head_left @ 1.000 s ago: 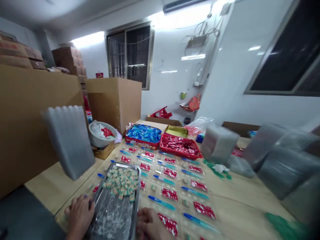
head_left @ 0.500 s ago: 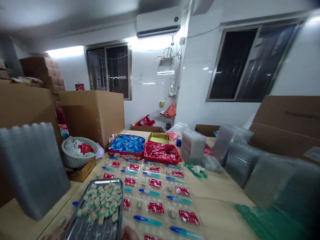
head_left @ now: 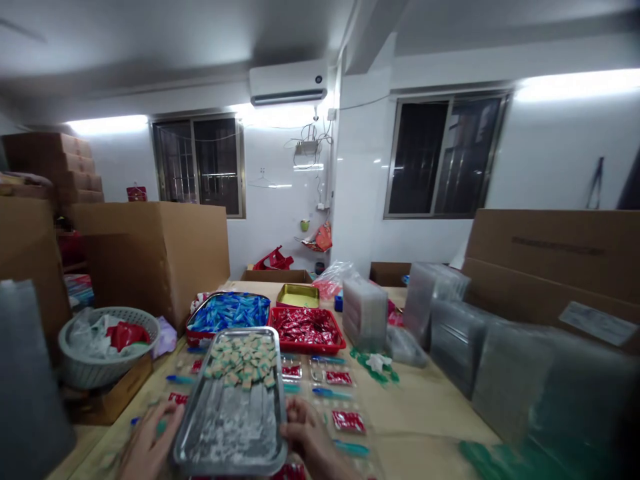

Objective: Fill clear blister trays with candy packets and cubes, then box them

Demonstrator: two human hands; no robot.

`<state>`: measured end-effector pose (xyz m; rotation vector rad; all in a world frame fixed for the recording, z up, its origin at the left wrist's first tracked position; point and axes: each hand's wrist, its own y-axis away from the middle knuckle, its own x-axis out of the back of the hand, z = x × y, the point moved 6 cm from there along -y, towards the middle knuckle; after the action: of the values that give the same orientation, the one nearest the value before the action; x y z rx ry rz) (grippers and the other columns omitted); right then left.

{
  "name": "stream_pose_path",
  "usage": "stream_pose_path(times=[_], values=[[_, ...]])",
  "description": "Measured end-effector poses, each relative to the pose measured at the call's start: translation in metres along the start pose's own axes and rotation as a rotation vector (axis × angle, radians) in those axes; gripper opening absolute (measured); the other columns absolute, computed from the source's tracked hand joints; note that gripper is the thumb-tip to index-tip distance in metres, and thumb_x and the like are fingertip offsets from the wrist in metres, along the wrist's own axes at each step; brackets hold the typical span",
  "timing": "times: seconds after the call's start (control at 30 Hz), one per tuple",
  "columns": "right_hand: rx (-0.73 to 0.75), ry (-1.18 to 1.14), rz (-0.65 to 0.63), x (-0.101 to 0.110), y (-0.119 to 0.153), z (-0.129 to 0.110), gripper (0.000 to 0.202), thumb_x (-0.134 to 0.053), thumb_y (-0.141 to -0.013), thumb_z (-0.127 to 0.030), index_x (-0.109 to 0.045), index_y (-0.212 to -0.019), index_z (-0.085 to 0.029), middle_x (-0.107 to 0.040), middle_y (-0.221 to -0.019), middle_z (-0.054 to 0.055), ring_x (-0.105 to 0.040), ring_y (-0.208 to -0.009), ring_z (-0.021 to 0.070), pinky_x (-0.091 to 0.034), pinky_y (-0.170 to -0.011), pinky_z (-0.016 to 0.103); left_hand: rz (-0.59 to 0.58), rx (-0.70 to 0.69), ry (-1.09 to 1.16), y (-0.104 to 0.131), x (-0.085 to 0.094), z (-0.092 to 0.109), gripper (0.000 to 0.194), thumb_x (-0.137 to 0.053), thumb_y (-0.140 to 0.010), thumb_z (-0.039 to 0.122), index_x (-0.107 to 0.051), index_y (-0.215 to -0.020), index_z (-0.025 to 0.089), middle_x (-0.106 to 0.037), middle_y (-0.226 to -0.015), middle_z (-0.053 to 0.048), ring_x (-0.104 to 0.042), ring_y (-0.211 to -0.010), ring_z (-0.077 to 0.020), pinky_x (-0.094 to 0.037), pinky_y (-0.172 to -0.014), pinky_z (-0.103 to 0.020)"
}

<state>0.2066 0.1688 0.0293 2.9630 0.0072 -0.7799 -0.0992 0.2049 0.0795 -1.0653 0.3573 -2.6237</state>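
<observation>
A shallow metal tray (head_left: 240, 427) is raised over the table, its far end heaped with small beige-and-green blocks (head_left: 243, 360). The near half shows bare metal with whitish smears. My right hand (head_left: 313, 433) grips the right rim, thumb and fingers closed. Along the left rim is my left hand (head_left: 153, 437), fingers curled at the edge and partly blurred; a bit of teal shows between them. Beneath the tray lie rows of clear plastic packs, with red patterned packets (head_left: 349, 421) and blue-teal pens (head_left: 333, 393) in them. The tray hides many of these.
Behind the tray stand a tin of blue pens (head_left: 230, 312), a red basket of red packets (head_left: 307, 330) and a gold tin (head_left: 297, 295). Clear plastic stacks (head_left: 457, 343) line the right. A grey basket (head_left: 107, 350) and cardboard boxes (head_left: 195, 253) are left.
The tray has moved forward and to the right, closer to the red basket, and covers more packs. Both hands now show more fully at its sides. The camera view has shifted up and right.
</observation>
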Motion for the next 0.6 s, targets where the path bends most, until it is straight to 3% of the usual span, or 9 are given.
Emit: stream_pose_path(times=[0.13, 0.27, 0.47, 0.6], values=[[0.066, 0.11, 0.127, 0.055, -0.045, -0.051, 0.027, -0.059, -0.043, -0.017, -0.046, -0.067, -0.02, -0.042, -0.048, -0.011, -0.039, -0.039, 0.0054, -0.031, -0.043, 0.019, -0.169, -0.072, 0.106, -0.032, -0.054, 0.056, 0.051, -0.043, -0.068, 0.062, -0.065, -0.089, 0.02, -0.069, -0.102, -0.011, -0.061, -0.102, -0.0284, -0.048, -0.09, -0.039], [0.108, 0.245, 0.231, 0.109, -0.095, -0.082, 0.022, -0.054, -0.043, -0.019, -0.046, -0.063, -0.02, -0.038, -0.046, -0.012, -0.038, -0.039, 0.0057, -0.029, -0.042, 0.02, -0.287, -0.177, 0.049, -0.063, -0.11, 0.101, 0.051, -0.04, -0.071, 0.056, -0.063, -0.096, 0.017, -0.067, -0.107, -0.013, -0.059, -0.106, -0.0272, -0.043, -0.095, -0.039], [0.112, 0.308, 0.343, 0.163, -0.144, -0.087, 0.017, -0.05, -0.045, -0.021, -0.049, -0.062, -0.02, -0.048, -0.047, -0.006, -0.044, -0.042, 0.0091, -0.03, -0.044, 0.021, -0.418, -0.29, 0.011, -0.096, -0.186, 0.144, 0.034, -0.04, -0.077, 0.045, -0.061, -0.085, 0.019, -0.067, -0.092, -0.009, -0.06, -0.094, -0.0244, -0.044, -0.084, -0.034], [0.115, 0.451, 0.394, 0.185, -0.151, -0.092, 0.008, -0.052, -0.05, -0.02, -0.051, -0.057, -0.02, -0.046, -0.044, -0.005, -0.044, -0.041, 0.0116, -0.033, -0.045, 0.024, -0.503, -0.179, 0.241, -0.118, -0.224, 0.159, 0.028, -0.048, -0.075, 0.043, -0.061, -0.074, 0.019, -0.066, -0.082, -0.006, -0.059, -0.092, -0.0251, -0.044, -0.081, -0.033]])
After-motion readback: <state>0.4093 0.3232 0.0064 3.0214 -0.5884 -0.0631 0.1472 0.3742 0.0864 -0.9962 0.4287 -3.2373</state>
